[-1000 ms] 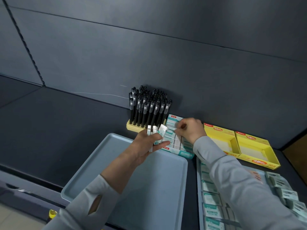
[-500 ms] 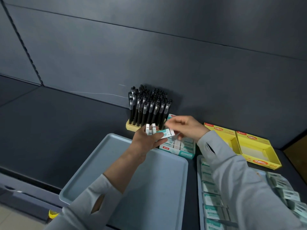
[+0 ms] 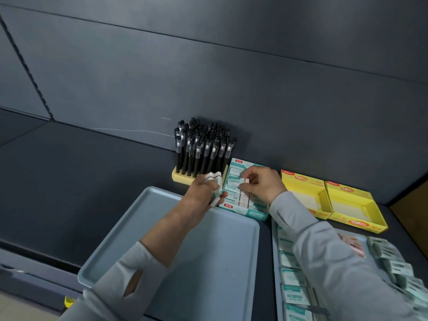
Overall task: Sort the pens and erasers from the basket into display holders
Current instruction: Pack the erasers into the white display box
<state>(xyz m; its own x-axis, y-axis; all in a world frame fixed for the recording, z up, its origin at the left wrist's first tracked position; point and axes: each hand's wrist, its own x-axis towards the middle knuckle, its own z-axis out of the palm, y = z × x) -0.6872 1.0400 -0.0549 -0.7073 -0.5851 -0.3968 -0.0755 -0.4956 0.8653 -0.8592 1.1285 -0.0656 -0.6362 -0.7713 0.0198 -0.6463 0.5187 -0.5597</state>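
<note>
Moved back over the teal display box (image 3: 254, 213), the right hand (image 3: 266, 184) pinches one eraser (image 3: 238, 181) over its rows, the left hand (image 3: 203, 193) gripping the spare stack (image 3: 214, 179); I fear a crooked drop jams it.

Yellow display boxes (image 3: 361, 224): "30" on front lips (remaining print, erasers (image 3: 292, 278) included, too blurry).

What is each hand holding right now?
Left hand: grips a stack of erasers.
Right hand: pinches a single eraser over the teal display box.
</note>
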